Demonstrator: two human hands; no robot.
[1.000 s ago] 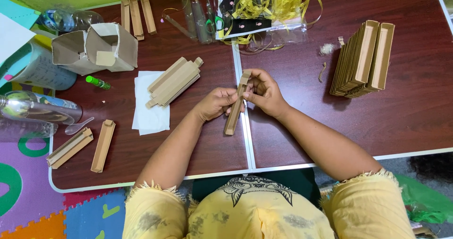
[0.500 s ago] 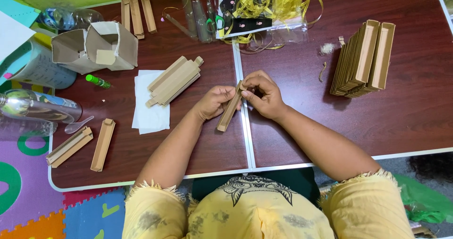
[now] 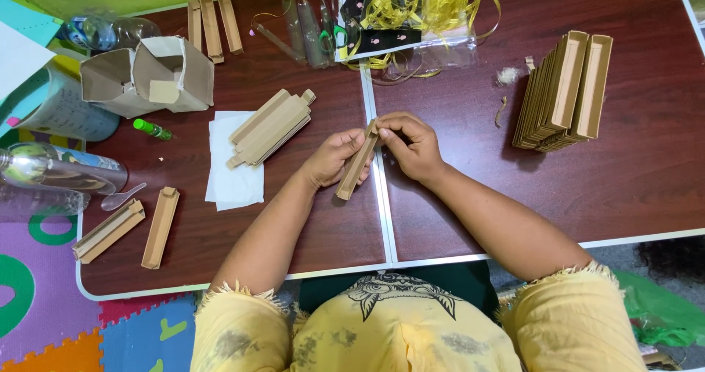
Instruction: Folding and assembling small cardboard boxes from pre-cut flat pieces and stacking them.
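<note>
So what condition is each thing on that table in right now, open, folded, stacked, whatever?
Narrow cardboard box: held at a slant by both hands.
Left hand: gripping the box's middle.
Right hand: pinching its top end.
Stack of boxes: packed upright, side by side.
Flat cardboard pieces: piled on white paper.
Large carton: flaps open.
Plastic bottle: lying down.

Tan cardboard strip (image 3: 358, 163), dark reddish-brown table (image 3: 294, 225), white paper (image 3: 233, 168), yellow ribbon (image 3: 429, 1).
</note>
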